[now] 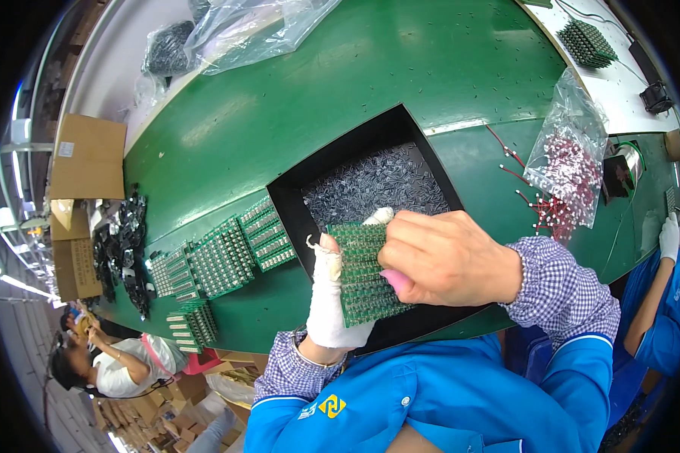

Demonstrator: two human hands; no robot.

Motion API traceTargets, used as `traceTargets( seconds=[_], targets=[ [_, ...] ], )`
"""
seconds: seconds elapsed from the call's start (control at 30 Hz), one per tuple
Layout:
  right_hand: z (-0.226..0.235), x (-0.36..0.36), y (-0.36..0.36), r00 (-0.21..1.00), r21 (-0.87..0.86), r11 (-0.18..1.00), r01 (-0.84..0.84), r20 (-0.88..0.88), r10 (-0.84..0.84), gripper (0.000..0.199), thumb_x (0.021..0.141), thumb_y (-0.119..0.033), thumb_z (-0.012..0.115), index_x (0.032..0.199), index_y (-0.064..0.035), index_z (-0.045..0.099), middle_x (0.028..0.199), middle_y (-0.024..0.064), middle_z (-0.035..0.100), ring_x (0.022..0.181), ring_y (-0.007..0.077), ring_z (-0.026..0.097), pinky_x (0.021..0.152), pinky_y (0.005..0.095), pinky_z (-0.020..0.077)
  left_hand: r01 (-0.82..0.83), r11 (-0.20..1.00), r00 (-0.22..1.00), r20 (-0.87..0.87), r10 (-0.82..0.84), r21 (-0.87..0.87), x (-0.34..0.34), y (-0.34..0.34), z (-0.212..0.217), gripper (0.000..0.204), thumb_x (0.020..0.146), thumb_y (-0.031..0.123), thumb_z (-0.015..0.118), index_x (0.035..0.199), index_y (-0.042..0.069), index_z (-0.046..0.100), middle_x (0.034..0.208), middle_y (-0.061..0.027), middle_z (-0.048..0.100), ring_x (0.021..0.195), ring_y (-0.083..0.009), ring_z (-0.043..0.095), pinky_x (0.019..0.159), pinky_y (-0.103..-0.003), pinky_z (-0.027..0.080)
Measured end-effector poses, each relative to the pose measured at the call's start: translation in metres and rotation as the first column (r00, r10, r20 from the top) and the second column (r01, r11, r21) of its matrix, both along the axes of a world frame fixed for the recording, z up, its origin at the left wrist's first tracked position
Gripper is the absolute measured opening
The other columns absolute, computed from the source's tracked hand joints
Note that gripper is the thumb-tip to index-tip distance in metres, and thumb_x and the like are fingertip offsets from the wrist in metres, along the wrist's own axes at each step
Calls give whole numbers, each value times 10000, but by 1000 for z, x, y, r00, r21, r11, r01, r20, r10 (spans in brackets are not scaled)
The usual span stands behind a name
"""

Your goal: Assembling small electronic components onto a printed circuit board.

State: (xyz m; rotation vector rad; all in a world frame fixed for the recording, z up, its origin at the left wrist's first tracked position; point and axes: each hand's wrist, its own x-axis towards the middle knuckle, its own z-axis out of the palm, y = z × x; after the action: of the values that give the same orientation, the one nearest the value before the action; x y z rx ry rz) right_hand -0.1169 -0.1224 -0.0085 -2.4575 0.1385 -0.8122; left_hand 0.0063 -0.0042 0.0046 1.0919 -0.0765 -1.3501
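Observation:
My left hand (332, 298), in a white glove, holds a green circuit board panel (363, 275) upright over a black tray. My bare right hand (438, 257) lies across the panel's right side, fingers curled against its face, with a pink thumbnail at the lower edge. The black tray (295, 200) is set in the green table and holds a heap of small grey components (378, 185). Whether the right hand pinches a component I cannot see.
Several green circuit board panels (223, 260) lie left of the tray on the green table (317, 90). A clear bag of red-leaded parts (570, 162) lies at right. Clear plastic bags (249, 30) sit at the far edge. Another person (117, 370) sits at lower left; a blue-sleeved arm (661, 317) is at right.

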Motion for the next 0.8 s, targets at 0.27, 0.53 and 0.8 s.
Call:
traceTargets(
  seconds=[0.27, 0.53, 0.8],
  targets=[
    [0, -9, -8, 996, 162, 984, -70, -36, 77, 159, 734, -52, 680, 870, -60, 600, 797, 64, 557, 660, 195, 533, 498, 272, 400, 5, 986, 963, -266, -49, -164, 15, 3, -1, 741, 942, 628, 369, 1369, 28, 441, 1284, -174, 545, 1071, -276, 605, 887, -429, 538],
    [-6, -3, -9, 990, 111, 985, -131, 76, 123, 136, 769, -66, 686, 875, -46, 602, 797, 54, 557, 656, 190, 538, 482, 264, 391, 16, 980, 963, -262, -69, -199, 15, 3, 0, 773, 928, 645, 368, 1387, 25, 421, 1258, -185, 563, 1060, -285, 612, 869, -450, 546],
    [-2, -5, -6, 998, -72, 996, -46, 37, 49, 138, 776, -77, 678, 878, -44, 591, 791, 48, 533, 647, 181, 520, 484, 251, 380, -25, 991, 983, -182, 2, -128, 10, 1, 2, 756, 941, 620, 363, 1408, 26, 399, 1275, -184, 555, 1088, -274, 601, 915, -400, 521]
  ],
)
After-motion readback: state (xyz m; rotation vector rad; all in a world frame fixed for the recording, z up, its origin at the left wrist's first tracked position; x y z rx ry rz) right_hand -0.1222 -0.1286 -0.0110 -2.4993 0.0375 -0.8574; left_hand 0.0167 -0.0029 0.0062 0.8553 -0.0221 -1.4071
